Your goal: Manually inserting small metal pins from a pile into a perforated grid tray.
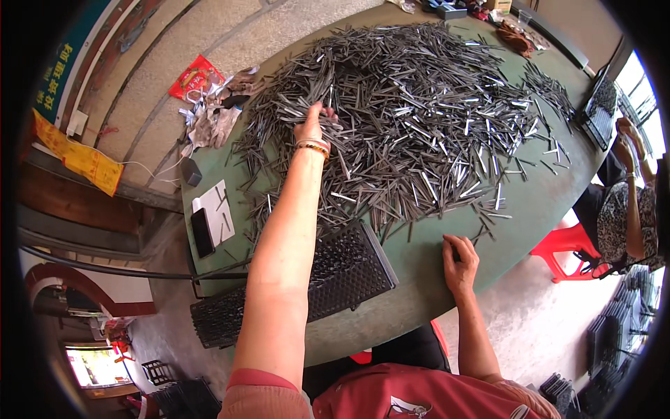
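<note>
A wide heap of thin, dark flat strips, some shining silver, covers much of the green table. My left arm stretches over the table, and my left hand is closed around a bunch of strips at the heap's left side; its fingers are partly hidden among them. A beaded bracelet circles that wrist. By the near table edge rests my right hand, loosely curled with thumb and fingers apart and nothing in it. Under my left forearm lies a black rack with rows of small slots or teeth, partly covered by the arm.
A phone and white paper with a few strips lie at the left. Dirty gloves and a red packet sit beyond. On the right, another person handles a black rack near a red stool.
</note>
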`<state>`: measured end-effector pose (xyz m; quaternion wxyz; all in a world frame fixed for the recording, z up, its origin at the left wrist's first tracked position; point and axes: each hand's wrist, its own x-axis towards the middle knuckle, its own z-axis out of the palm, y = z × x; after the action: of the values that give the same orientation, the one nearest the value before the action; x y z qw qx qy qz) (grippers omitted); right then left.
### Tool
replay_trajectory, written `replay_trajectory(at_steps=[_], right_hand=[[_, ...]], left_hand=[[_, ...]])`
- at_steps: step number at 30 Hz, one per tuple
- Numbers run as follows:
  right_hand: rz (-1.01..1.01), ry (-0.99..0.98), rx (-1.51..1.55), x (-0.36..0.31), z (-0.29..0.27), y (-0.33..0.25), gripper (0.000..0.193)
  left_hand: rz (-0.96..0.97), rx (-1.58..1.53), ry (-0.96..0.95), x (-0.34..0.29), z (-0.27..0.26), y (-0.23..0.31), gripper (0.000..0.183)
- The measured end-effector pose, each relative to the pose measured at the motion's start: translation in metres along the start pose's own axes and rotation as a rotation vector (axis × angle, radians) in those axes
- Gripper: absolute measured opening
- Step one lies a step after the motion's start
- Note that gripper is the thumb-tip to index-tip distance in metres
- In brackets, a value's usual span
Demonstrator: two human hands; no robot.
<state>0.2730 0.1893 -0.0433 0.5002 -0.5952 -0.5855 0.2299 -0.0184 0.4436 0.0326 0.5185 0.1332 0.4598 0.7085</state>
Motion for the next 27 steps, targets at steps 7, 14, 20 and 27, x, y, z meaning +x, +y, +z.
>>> replay_trajectory(at_steps=[7, 14, 20, 27], right_hand=[[-0.034, 0.028, 0.041, -0.002, -0.003, 0.001, 0.009], [0.323, 0.024, 0.473, 0.006, -0.021, 0.008, 0.028], [0.687, 0.123, 1.216, 0.025, 0.0, 0.015, 0.049], [0.604, 0.075, 1.308, 0.018, 0.011, -0.001, 0.036]], left_hand=[[-0.08, 0.131, -0.119, -0.049, 0.022, 0.0, 0.024], [-0.001, 0.143, -0.242, -0.16, 0.045, -0.073, 0.017], [0.276, 0.276, -0.219, -0.256, 0.021, -0.17, 0.014], [0.405, 0.393, -0.245, -0.265, 0.002, -0.2, 0.015]])
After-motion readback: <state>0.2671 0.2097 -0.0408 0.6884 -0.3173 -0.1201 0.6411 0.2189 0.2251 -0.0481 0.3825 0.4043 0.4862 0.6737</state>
